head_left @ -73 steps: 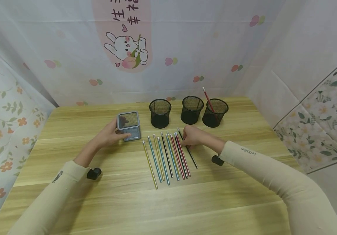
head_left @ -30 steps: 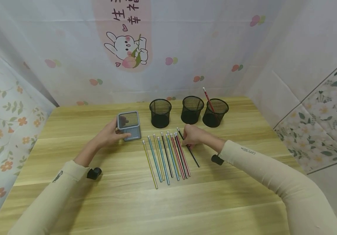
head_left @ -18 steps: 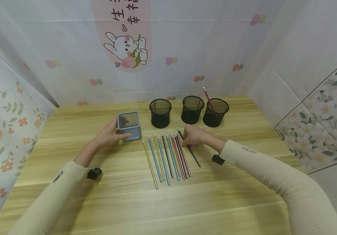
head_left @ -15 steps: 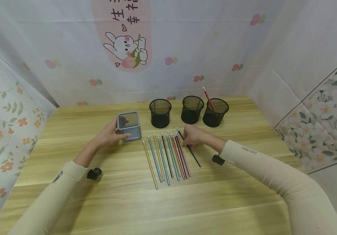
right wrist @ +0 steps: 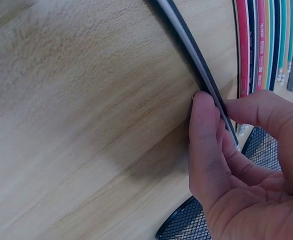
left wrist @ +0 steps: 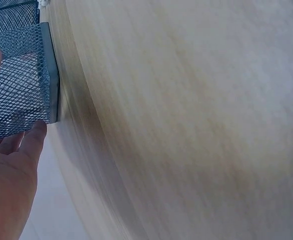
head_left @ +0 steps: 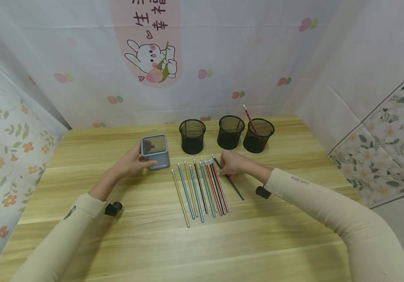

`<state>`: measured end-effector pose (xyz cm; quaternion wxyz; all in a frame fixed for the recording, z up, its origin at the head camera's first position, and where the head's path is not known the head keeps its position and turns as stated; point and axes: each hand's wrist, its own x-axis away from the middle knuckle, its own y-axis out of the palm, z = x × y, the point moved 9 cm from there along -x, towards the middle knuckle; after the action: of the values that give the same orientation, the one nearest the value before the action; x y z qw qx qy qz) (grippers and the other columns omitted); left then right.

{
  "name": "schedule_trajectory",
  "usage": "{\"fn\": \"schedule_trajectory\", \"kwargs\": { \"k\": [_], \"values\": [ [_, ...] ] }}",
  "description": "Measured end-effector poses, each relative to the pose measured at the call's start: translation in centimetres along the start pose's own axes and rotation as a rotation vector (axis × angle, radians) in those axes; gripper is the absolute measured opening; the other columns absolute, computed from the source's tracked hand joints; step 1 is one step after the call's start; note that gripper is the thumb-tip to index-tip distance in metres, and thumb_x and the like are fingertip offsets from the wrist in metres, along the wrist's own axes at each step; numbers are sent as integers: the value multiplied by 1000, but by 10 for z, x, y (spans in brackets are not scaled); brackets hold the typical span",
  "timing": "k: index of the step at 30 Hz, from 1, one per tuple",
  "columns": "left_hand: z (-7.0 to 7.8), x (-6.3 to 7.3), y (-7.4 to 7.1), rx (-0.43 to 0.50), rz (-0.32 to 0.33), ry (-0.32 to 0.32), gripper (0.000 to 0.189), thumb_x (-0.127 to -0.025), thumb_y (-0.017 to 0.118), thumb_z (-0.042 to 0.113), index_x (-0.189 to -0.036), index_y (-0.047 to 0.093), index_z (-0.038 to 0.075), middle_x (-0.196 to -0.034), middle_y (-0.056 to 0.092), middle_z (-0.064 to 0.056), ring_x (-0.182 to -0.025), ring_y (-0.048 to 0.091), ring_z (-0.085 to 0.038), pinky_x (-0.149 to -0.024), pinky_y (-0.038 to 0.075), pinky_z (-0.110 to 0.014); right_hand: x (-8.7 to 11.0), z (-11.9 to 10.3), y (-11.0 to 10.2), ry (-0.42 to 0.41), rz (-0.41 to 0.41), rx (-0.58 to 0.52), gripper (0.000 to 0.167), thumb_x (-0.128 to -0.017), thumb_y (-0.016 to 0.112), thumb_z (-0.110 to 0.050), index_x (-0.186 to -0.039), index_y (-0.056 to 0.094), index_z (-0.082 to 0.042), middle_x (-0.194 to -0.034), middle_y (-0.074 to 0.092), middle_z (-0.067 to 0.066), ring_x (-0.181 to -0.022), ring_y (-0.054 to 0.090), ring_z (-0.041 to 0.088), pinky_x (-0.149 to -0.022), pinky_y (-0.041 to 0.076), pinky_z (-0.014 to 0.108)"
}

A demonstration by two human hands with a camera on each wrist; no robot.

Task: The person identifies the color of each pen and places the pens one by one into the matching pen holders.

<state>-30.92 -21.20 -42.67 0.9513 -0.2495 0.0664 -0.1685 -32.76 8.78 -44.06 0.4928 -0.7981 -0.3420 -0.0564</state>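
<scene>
My left hand [head_left: 131, 161] holds a grey square mesh pen holder [head_left: 159, 159] at the left, standing on the table. In the left wrist view, the thumb lies over the mesh and a fingertip touches near the grey rim. Between thumb and fingers, my right hand [head_left: 231, 162] pinches a black pencil [right wrist: 186, 37] near its eraser end. That pencil slants beside a row of pencils [head_left: 186, 191] in yellow, blue, black and red, white erasers pointing away. Whether it touches the table is hard to tell.
Three round black mesh pen holders stand along the back: a left one [head_left: 192, 143], a middle one [head_left: 228, 139] and a right one [head_left: 254, 145]. A red pencil [head_left: 250, 118] leans in the right one. Behind the wooden table [head_left: 202, 250] hangs a printed curtain [head_left: 223, 47].
The lower end of the black pencil has swung rightward, away from the row, with my right hand pinching its upper part. My left hand and the grey pen holder stay in place.
</scene>
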Motion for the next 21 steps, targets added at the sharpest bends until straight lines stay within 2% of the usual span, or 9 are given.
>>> {"fn": "schedule_trajectory", "kwargs": {
  "k": [5, 10, 21],
  "values": [
    [0, -1, 0, -2, 2, 9, 68, -92, 76, 4, -144, 34, -7, -144, 44, -32, -135, 43, -46, -108, 42, -51, 4, 1, -2, -12, 6, 18, 16, -92, 71, -3, -83, 58, -1, -76, 62, 10, -57, 69, 22, -55, 58, 27],
    [0, 0, 0, -4, 2, 7, 68, -92, 76, 4, -144, 33, -7, -144, 43, -32, -135, 42, -46, -108, 42, -52, 7, 1, -3, -25, 12, 42, 20, -92, 71, -3, -78, 57, -3, -70, 59, 9, -56, 69, 24, -53, 58, 27],
    [0, 0, 1, 5, -1, 16, 67, -93, 75, 4, -144, 32, -9, -144, 42, -32, -134, 43, -46, -108, 42, -51, 11, 1, -5, -51, 13, 36, 18, -91, 71, -3, -79, 57, -3, -70, 60, 9, -57, 69, 24, -53, 58, 28]
  ]
}}
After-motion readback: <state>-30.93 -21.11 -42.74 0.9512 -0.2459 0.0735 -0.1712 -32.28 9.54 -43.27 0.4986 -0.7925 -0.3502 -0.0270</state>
